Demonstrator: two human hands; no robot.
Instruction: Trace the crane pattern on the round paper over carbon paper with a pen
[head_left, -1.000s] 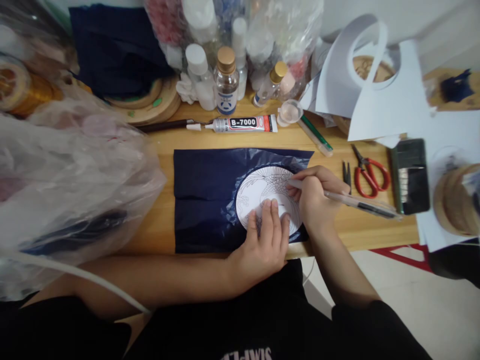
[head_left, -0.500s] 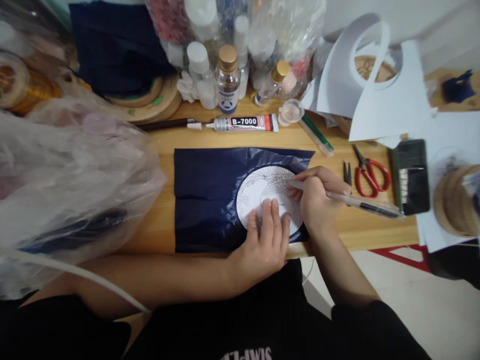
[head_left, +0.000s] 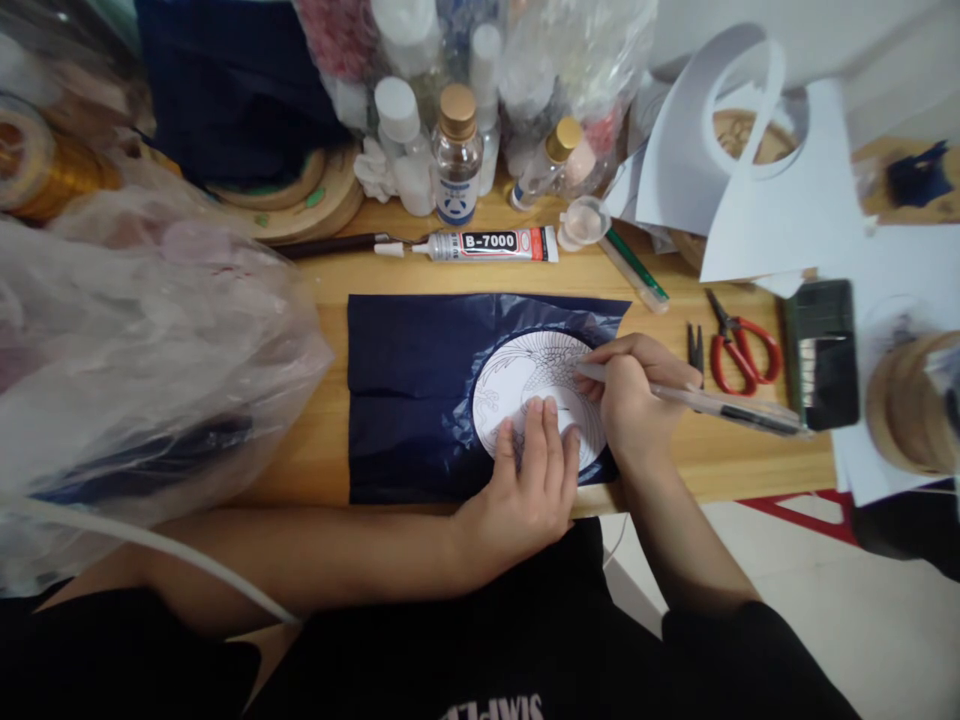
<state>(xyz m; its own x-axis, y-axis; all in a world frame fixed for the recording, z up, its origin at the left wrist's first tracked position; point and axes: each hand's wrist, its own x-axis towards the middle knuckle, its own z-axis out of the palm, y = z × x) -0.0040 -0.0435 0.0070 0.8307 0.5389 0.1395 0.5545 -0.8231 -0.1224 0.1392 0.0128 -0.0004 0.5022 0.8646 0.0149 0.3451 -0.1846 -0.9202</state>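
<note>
A round white paper (head_left: pixel 504 385) printed with fine black line art, including scales and feather-like strokes, lies on a dark blue sheet (head_left: pixel 409 390) that looks like carbon paper. My left hand (head_left: pixel 529 485) rests on the lower part of the disc, fingers stretched out and slightly spread, covering some of the drawing. Between the fingers of my right hand (head_left: pixel 637 400) is a pen (head_left: pixel 731 408) with a clear barrel, its tip touching or very near the upper right of the drawing. The heel of that hand is beside the disc's right edge.
A B-7000 glue tube (head_left: pixel 491 244), a green pen (head_left: pixel 636 268) and small bottles (head_left: pixel 457 160) line the back. Red-handled pliers (head_left: pixel 744 350), tweezers-like tips (head_left: pixel 695 345) and a dark box (head_left: pixel 825 350) lie right. A plastic bag (head_left: pixel 172 370) fills the left; cut white paper (head_left: pixel 682 170) stands back right.
Almost nothing differs. Both hands, the pen and the round paper keep their places; the view has shifted very slightly.
</note>
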